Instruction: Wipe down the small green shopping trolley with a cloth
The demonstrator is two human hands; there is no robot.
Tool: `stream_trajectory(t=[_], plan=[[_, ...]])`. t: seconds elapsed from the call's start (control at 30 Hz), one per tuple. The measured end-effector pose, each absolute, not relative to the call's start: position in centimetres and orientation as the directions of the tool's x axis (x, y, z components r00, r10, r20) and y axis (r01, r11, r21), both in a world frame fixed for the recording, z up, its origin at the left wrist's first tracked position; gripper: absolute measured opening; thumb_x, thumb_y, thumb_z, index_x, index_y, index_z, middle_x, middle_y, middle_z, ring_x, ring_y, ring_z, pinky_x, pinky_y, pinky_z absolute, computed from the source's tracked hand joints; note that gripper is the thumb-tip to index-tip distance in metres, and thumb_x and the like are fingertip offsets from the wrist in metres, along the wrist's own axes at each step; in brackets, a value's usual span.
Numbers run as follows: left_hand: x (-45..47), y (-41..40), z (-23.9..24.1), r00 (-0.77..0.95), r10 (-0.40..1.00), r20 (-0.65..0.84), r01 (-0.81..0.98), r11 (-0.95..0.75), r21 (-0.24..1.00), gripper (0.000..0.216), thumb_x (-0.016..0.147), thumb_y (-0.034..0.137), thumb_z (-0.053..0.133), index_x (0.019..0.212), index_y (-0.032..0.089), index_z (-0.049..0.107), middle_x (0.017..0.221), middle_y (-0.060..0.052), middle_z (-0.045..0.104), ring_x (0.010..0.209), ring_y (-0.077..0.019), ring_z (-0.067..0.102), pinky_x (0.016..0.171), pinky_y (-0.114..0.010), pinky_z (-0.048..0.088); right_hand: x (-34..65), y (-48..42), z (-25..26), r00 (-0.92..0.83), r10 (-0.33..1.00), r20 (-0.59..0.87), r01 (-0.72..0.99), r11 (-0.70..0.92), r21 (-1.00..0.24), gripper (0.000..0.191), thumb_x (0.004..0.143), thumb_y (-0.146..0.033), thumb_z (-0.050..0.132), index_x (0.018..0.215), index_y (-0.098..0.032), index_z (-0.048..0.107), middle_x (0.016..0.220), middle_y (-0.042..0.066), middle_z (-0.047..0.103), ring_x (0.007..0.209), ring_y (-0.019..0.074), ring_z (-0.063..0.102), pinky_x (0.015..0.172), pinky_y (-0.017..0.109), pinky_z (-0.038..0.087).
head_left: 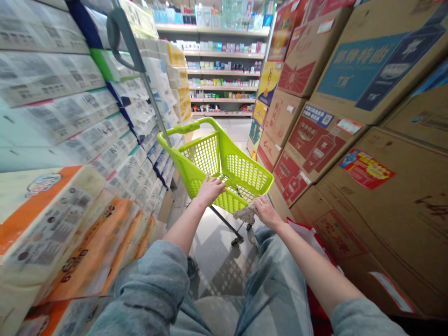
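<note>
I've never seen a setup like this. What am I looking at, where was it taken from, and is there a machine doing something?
There's no robot here, just a person's two bare hands. The one picture comes from a camera on their head, looking forward and down. A green cart stands on the floor in front of them. Their left hand rests on its near side; their right hand holds what looks like a cloth at its near right corner. Wrapped packs are stacked on the left, cartons on the right, and stocked shelves are at the back.
</note>
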State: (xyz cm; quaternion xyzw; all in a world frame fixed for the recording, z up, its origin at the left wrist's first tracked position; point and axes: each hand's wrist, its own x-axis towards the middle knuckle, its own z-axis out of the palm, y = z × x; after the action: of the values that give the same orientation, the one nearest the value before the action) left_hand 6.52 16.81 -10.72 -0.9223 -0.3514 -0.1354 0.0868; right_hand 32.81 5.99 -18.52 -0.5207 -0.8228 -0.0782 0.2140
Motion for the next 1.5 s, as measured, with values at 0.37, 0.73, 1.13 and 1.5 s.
stream_trajectory(t=[0.37,0.73,1.13,1.5], plan=[[9.3,16.4,-10.5,0.7,0.66,0.274,0.682,-0.731,0.021,0.03,0.089,0.038,0.048,0.08,0.02,0.07,0.082,-0.007,0.06,0.082,-0.0194,0.046,0.078,-0.034,0.035,34.1,6.1,-17.9,-0.369,0.819,0.439,0.923,0.38,0.067,0.011,0.087,-0.017,0.046,0.093,-0.017,0.055,0.092,0.01,0.063,0.099,0.0244,0.055,0.101,0.042,0.039],[10.2,14.2,-9.8,0.604,0.755,0.256,0.77,-0.636,0.057,0.028,0.089,0.036,0.049,0.08,0.02,0.07,0.085,-0.008,0.06,0.091,-0.0217,0.047,0.079,-0.036,0.032,30.3,5.9,-17.2,-0.117,0.889,0.442,0.992,0.083,0.095,0.015,0.085,-0.008,0.043,0.082,-0.016,0.054,0.083,0.01,0.061,0.088,0.0237,0.053,0.096,0.037,0.035],[11.5,12.5,-10.2,0.586,0.767,0.261,0.782,-0.62,0.068,0.028,0.09,0.032,0.048,0.079,0.018,0.069,0.083,-0.008,0.062,0.089,-0.0217,0.049,0.075,-0.034,0.036,27.4,7.4,-15.4,-0.002,0.951,0.308,0.997,-0.023,0.075,0.011,0.088,-0.014,0.044,0.093,-0.014,0.053,0.094,0.011,0.061,0.087,0.0225,0.052,0.073,0.031,0.033],[6.5,12.9,-8.4,0.691,0.697,0.192,0.72,-0.688,-0.093,0.022,0.092,0.027,0.045,0.093,0.016,0.065,0.087,-0.008,0.067,0.085,-0.0196,0.061,0.078,-0.032,0.04,30.7,8.1,-14.9,-0.107,0.946,0.305,0.994,0.104,0.026,0.012,0.09,-0.02,0.047,0.096,-0.016,0.055,0.097,0.008,0.061,0.089,0.0205,0.051,0.074,0.029,0.031]])
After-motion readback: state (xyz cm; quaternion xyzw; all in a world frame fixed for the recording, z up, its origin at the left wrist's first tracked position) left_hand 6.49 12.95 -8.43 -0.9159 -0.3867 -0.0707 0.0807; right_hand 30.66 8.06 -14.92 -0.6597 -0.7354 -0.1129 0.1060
